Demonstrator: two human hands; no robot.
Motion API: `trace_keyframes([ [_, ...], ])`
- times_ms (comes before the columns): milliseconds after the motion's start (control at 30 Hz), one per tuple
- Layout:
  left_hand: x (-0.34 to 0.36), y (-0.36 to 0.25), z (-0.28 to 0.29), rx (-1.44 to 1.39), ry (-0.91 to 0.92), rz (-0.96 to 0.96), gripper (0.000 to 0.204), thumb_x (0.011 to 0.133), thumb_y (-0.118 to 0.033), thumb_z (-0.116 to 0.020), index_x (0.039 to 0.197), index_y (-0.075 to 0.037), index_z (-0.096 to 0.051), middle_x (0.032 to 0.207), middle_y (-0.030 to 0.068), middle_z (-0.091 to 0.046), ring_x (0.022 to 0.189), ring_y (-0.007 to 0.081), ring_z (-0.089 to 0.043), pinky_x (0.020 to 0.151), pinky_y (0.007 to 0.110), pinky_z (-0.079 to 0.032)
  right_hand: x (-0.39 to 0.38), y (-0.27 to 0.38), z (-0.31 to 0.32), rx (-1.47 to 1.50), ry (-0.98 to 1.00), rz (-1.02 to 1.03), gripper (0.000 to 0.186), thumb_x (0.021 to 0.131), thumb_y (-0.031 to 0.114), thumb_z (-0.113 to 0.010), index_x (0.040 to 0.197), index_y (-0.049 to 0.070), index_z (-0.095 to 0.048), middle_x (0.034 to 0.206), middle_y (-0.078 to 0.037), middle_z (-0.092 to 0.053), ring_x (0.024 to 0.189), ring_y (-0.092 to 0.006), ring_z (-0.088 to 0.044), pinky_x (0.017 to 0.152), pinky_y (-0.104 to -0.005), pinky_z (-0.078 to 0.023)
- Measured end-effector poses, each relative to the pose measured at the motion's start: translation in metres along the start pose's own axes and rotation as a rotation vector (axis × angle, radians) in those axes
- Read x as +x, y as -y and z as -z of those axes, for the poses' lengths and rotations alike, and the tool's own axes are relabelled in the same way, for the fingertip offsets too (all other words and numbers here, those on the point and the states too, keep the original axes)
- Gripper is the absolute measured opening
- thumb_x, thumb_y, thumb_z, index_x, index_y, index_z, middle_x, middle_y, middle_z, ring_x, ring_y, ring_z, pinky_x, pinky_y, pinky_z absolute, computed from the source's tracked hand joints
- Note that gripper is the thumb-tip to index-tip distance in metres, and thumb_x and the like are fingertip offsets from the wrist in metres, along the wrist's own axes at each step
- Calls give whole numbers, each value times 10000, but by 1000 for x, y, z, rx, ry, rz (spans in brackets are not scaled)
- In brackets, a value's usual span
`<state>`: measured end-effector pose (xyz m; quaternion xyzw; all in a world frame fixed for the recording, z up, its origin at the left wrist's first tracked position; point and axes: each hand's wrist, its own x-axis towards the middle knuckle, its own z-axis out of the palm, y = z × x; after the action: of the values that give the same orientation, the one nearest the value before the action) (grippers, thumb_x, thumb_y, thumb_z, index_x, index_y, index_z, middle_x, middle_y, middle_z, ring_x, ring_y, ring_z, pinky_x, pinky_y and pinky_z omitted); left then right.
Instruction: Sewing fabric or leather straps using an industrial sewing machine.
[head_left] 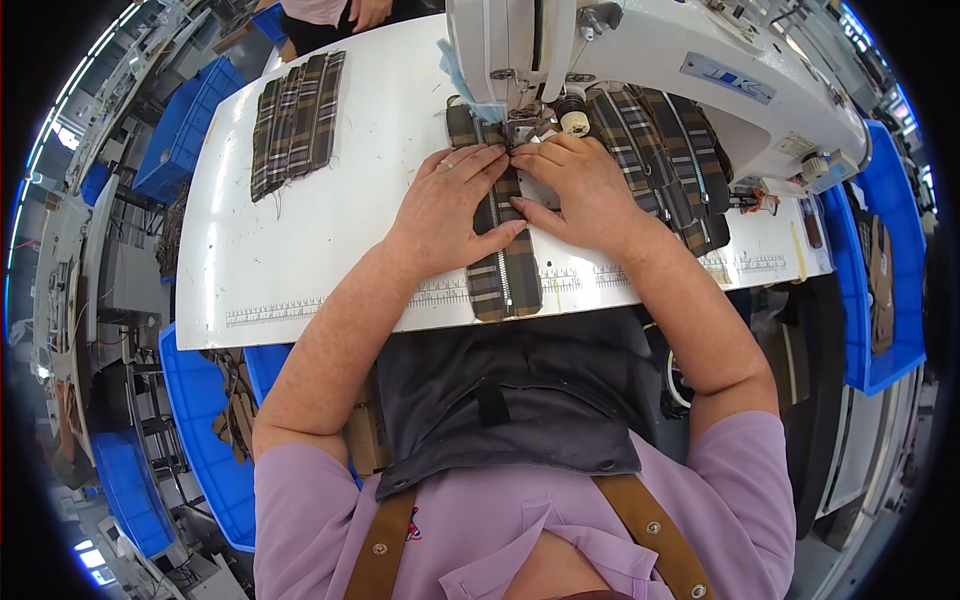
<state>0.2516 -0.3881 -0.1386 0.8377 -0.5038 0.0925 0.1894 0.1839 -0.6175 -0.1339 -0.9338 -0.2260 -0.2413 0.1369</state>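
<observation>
A plaid fabric strip with a silver zipper [505, 287] lies lengthwise under the needle area of a white sewing machine [720, 70]. My left hand [450, 210] rests on it from the left, fingertips near the presser foot [520, 130], thumb stretched across the zipper. My right hand [580, 195] lies from the right with fingertips beside the foot and thumb at the strip. Both hands press with fingers extended. Right of them are several more plaid zipper pieces [680, 150], partly under the machine arm. A small plaid stack [295, 125] sits at the table's left.
The white worktable [250, 260] has printed rulers along its near edge. Blue bins stand at far left [190, 130], lower left [205, 440] and right [880, 330], some holding fabric pieces. Another person [345, 15] is at the back. A pale blue cloth [460, 80] hangs on the machine.
</observation>
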Motion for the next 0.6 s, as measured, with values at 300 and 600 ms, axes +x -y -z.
trace_keyframes([
  [300,-1,-1,0,-13,4,2,754,872,-474,-738,1438,5,-596,1520,142,-563,1443,322,-489,1241,528,-303,-2,0,-2,1,-17,-2,443,882,373,-745,1174,40,-737,1182,-66,-733,1123,-259,-637,916,-408,-488],
  [600,-2,-2,-4,-101,2,43,717,879,-432,-755,1427,4,-604,1498,143,-577,1425,310,-510,1202,481,-373,0,1,0,12,-14,-11,431,869,354,-758,1163,40,-740,1167,-76,-733,1113,-264,-639,901,-411,-486],
])
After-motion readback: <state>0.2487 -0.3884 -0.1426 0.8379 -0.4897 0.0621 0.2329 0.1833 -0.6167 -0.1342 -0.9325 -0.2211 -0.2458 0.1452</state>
